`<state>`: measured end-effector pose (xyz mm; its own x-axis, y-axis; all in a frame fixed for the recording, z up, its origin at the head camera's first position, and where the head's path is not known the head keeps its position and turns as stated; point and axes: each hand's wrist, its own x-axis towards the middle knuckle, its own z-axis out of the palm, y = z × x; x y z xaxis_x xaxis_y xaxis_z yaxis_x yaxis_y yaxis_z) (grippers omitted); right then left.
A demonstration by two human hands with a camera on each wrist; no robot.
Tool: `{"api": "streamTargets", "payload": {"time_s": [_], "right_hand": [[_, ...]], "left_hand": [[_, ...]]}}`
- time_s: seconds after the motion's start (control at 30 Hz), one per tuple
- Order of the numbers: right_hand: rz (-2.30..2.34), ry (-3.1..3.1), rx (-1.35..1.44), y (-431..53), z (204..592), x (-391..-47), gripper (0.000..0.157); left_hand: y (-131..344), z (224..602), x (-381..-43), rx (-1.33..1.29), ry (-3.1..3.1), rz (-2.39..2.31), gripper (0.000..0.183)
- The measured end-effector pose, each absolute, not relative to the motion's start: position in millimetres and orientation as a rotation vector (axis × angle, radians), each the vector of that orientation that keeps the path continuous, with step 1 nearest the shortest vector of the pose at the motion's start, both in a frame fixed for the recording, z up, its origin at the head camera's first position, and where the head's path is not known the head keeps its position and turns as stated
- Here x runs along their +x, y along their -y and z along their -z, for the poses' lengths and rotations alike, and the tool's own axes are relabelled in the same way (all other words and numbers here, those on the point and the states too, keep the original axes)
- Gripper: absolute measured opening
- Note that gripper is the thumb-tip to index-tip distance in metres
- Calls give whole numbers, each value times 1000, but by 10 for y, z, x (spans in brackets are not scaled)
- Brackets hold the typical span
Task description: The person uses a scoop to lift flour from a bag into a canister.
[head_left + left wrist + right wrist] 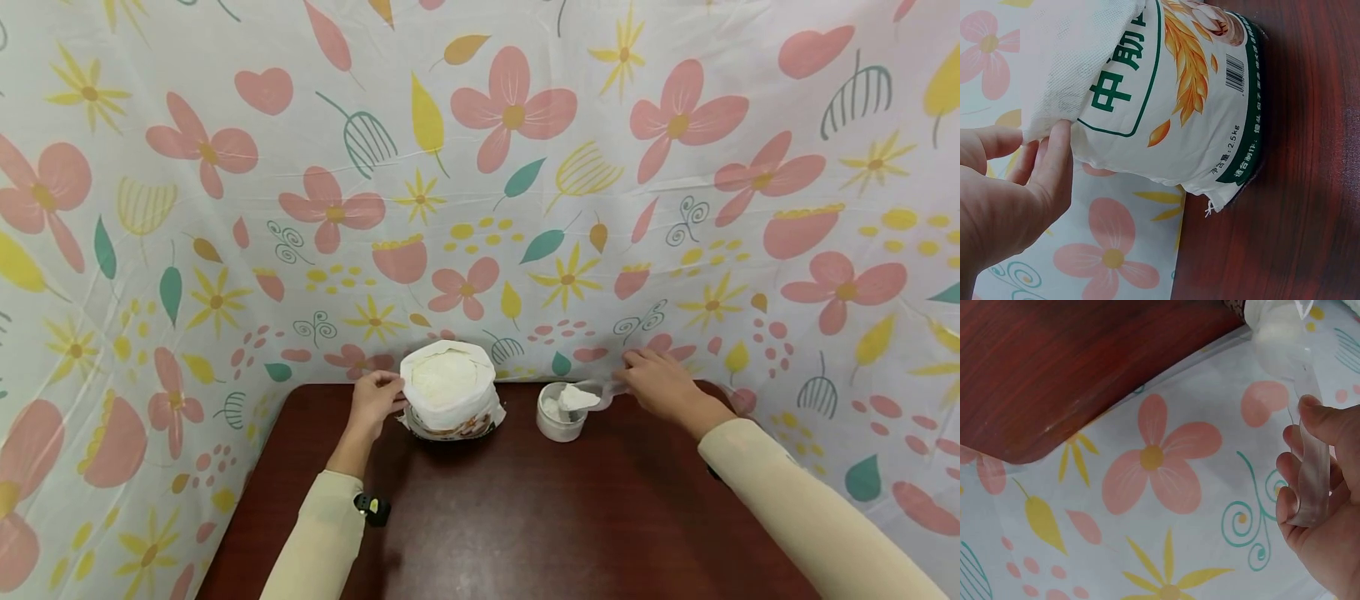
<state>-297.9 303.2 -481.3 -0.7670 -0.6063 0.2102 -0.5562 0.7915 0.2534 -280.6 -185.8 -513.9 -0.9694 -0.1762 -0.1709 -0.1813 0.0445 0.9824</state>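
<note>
An opened flour bag stands at the table's back edge, its top rolled down around white flour. The left hand pinches the left side of its folded rim between thumb and fingers. In the left wrist view the bag shows green lettering and wheat ears. The right hand grips the handle of a translucent plastic scoop. A heap of flour lies in the scoop's bowl, over a small round container with more white powder inside.
A dark red-brown wooden table bears the bag and container. Floral fabric hangs close behind the table's back edge and along its sides. A black strap device sits on the left wrist.
</note>
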Motion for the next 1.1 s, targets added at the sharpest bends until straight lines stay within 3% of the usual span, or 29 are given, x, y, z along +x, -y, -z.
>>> {"api": "streamTargets", "payload": {"time_s": [0.23,0.7,1.1], "right_hand": [[336,2725,909,-2937,4720,-2991,13],[479,2702,956,-2829,4676,-3045,21],[489,2675,1002,-2751,4594,-3090,17]], "left_hand": [[1861,5136,-2810,-391,-2263,-2136,26],[1855,5148,-2804,-375,-2266,-2142,25],[1855,5127,-2798,-378,-2261,-2140,27]]}}
